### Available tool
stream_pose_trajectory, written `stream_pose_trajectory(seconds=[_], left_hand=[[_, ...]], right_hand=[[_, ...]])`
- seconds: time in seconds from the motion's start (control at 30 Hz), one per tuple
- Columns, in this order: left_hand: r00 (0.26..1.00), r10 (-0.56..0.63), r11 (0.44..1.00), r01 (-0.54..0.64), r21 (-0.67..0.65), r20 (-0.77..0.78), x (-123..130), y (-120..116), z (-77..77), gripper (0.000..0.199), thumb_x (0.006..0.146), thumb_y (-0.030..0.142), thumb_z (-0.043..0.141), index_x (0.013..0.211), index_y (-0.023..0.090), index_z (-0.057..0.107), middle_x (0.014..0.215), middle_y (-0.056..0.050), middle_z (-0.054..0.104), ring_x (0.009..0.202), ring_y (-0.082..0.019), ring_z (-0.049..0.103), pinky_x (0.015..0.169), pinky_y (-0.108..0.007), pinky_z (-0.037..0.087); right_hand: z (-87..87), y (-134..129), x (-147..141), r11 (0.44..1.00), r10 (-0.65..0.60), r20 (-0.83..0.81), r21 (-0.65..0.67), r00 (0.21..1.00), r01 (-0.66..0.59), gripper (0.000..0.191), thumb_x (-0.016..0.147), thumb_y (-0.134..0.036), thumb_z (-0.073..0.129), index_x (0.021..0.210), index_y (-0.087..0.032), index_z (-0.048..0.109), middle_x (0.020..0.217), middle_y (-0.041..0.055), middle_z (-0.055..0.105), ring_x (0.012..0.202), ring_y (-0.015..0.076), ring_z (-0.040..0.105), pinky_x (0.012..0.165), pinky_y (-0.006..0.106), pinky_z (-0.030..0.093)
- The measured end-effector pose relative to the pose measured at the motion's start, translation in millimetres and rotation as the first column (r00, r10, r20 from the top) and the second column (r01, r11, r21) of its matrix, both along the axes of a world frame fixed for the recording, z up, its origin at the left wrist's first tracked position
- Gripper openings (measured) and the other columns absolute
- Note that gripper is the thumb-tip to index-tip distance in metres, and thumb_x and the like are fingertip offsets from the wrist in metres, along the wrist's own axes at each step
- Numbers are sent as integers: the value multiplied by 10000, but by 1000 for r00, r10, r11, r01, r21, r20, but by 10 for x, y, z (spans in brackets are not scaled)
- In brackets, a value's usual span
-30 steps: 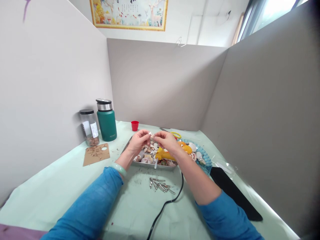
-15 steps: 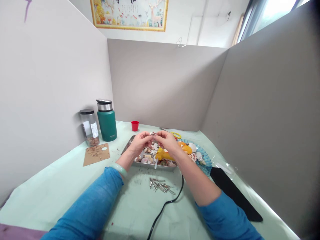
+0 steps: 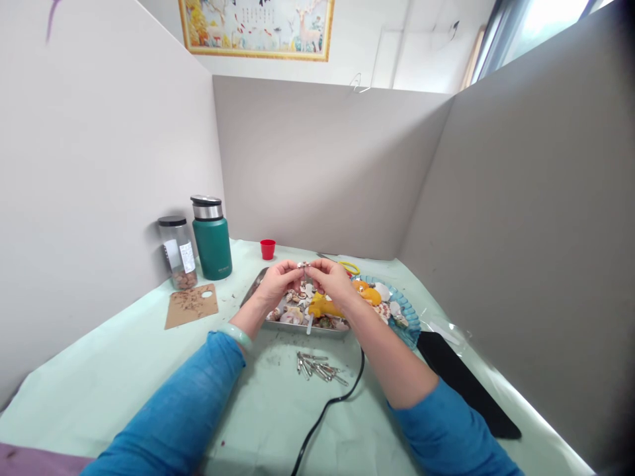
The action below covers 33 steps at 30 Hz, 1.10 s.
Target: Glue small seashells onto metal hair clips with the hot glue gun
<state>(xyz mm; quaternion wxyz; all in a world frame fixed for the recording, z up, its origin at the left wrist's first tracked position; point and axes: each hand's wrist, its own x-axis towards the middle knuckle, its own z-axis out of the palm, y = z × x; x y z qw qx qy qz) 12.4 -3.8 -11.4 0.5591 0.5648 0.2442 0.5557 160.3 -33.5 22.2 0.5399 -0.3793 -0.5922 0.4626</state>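
Observation:
Over the metal tray (image 3: 278, 325), my left hand (image 3: 278, 281) and my right hand (image 3: 331, 279) meet fingertip to fingertip. Both pinch one small whitish and brown piece (image 3: 303, 265), which looks like a shell; its lower part is hidden by my thumbs. Shells (image 3: 292, 315) fill the tray beneath my hands. A yellow glue gun (image 3: 325, 307) lies across the tray with its pale nozzle over the near rim, partly behind my right wrist. Several metal clips (image 3: 320, 367) are piled on the cloth in front of the tray.
A blue plate (image 3: 411, 317) with shells and orange pieces is right of the tray, near a black slab (image 3: 466, 383). Black cord (image 3: 327, 406) runs toward me. Green bottle (image 3: 212, 244), jar (image 3: 177, 254) and brown card (image 3: 191, 306) stand or lie left; red cup (image 3: 268, 249) behind.

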Motion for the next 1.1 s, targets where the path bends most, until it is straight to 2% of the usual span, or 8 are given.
stream_pose_trajectory(seconds=[0.47,0.77,1.1], left_hand=[[1000,16,1000,-16,-5,-7,-9,4,-4,254,650,292,748,742,139,568,584,12,594,432,-73,511,443,-201,400],[998,36,999,-35,22,-59,-6,17,-25,261,656,309,745,726,134,564,603,16,581,440,-62,502,450,-198,392],[998,17,1000,-18,-22,-59,8,-3,10,303,618,310,769,796,125,607,645,3,611,443,-57,493,456,-206,405]], right_hand=[[37,-19,8,1000,-28,42,11,999,28,193,622,-320,669,701,-177,565,480,-57,480,425,75,390,398,210,264],[-48,41,6,992,-80,81,101,993,72,193,670,-352,628,717,-175,568,550,-46,512,463,81,423,440,219,313],[-36,48,37,999,-46,4,28,999,46,200,661,-352,645,726,-189,548,450,-72,460,394,73,366,403,214,263]])
